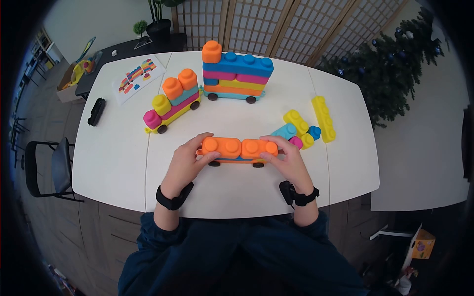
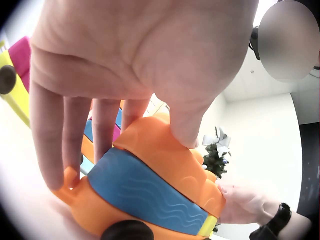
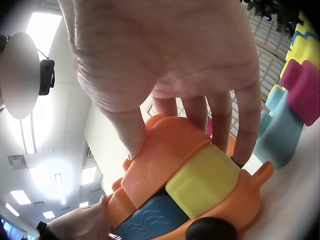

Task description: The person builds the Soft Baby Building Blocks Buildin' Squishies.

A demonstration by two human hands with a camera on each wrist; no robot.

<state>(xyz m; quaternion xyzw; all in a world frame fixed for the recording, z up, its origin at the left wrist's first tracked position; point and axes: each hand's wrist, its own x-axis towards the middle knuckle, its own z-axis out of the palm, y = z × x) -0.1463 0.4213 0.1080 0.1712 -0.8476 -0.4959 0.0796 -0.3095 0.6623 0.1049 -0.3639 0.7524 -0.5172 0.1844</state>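
In the head view, a toy wagon of building blocks stands on the table close before me. Two orange blocks lie end to end on top: the left orange block (image 1: 222,148) and the right orange block (image 1: 256,149). My left hand (image 1: 183,160) grips the left one, thumb at the near side and fingers at the far side. The right one is held the same way by my right hand (image 1: 292,160). Beneath them sit a blue block (image 2: 145,187) and a yellow block (image 3: 202,180) on an orange wheeled base (image 2: 87,207) with black wheels (image 3: 210,229).
Behind stand a tall block wagon (image 1: 237,74) and a smaller yellow-based wagon (image 1: 173,106). Loose blocks, among them a long yellow piece (image 1: 323,119) and a light blue block (image 1: 285,131), lie right. A picture sheet (image 1: 123,81) and a black object (image 1: 97,112) are left.
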